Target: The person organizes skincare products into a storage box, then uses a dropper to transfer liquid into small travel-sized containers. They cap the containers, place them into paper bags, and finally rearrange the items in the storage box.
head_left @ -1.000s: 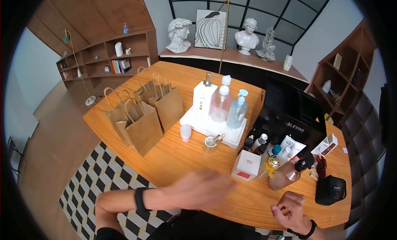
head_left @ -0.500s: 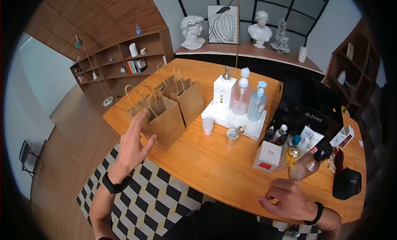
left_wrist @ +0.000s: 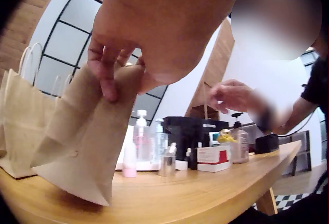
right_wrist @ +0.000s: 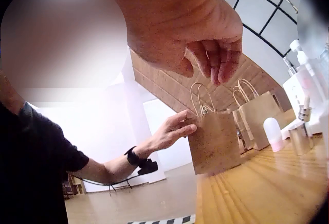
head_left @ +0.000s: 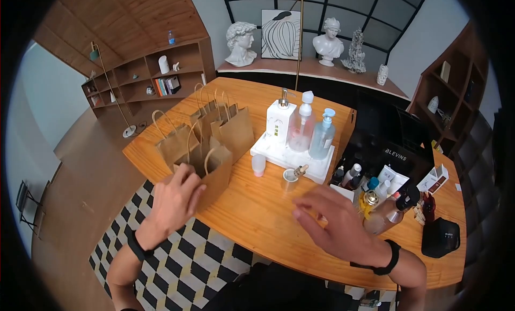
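My left hand (head_left: 173,199) grips the top edge of the nearest brown paper bag (head_left: 218,174), its fingers hooked over the rim. In the left wrist view the bag (left_wrist: 85,147) leans, its base close over the wooden table (left_wrist: 169,203). Over the table's front part hovers my right hand (head_left: 339,225), holding nothing, its fingers loosely bent. Other paper bags (head_left: 236,130) with twisted handles stand behind the gripped one. To their right are a small white-and-pink bottle (head_left: 258,165) and a silver cup (head_left: 289,181) with a dropper lying across it.
A white tray (head_left: 319,171) carries several pump bottles (head_left: 323,137). On the right a black box (head_left: 389,145) stands behind cosmetics bottles (head_left: 383,217), and a black pouch (head_left: 441,237) sits near the table's right edge. A patterned rug (head_left: 188,257) covers the floor.
My left hand has crossed leftward to the paper bags and taken hold of the nearest one, which has shifted toward me. My right hand has risen and moved left over the table.
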`<move>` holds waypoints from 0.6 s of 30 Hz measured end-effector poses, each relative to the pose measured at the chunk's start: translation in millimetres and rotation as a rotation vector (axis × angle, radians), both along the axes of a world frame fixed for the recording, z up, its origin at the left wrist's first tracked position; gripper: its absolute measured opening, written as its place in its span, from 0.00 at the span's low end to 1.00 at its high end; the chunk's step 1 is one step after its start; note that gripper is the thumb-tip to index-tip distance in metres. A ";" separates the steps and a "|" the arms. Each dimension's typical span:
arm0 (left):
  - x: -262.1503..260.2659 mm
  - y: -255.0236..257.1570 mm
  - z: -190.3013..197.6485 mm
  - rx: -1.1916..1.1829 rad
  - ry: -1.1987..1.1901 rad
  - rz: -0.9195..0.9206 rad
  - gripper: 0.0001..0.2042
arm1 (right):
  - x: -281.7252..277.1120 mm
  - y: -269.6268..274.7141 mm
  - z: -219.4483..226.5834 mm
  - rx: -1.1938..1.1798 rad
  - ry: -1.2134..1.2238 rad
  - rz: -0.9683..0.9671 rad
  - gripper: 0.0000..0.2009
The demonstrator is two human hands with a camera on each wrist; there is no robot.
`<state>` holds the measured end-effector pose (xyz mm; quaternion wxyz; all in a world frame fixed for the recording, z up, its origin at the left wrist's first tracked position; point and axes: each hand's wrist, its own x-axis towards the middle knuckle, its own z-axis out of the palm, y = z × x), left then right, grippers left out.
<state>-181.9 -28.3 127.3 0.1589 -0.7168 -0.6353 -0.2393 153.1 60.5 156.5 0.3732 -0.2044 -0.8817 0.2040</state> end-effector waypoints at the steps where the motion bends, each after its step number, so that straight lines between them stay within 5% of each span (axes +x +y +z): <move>1: 8.7 -6.2 0.3 0.038 0.033 -0.045 0.08 | -6.8 3.4 1.2 -0.004 -0.001 0.001 0.07; 7: 49.3 -46.2 -12.7 0.045 0.236 -0.237 0.10 | -42.6 18.3 2.3 -0.026 0.041 0.279 0.11; 12: 62.3 -59.0 -30.4 0.063 0.288 -0.369 0.09 | -51.6 18.4 -11.5 -0.194 -0.364 0.633 0.13; 13: 62.4 -56.3 -35.7 0.156 0.300 -0.454 0.09 | -52.8 19.4 -23.3 0.057 -0.384 0.656 0.14; 15: 55.1 -53.2 -64.6 0.371 0.269 -0.584 0.15 | -48.7 11.5 -20.3 0.043 -0.488 0.624 0.18; 16: 55.6 -52.3 -70.9 0.368 0.270 -0.585 0.15 | -47.7 5.9 -14.3 0.032 -0.589 0.590 0.25; 18: 57.5 -48.9 -77.7 0.463 -0.054 -0.265 0.30 | -53.3 1.2 -10.7 -0.199 -0.803 0.495 0.28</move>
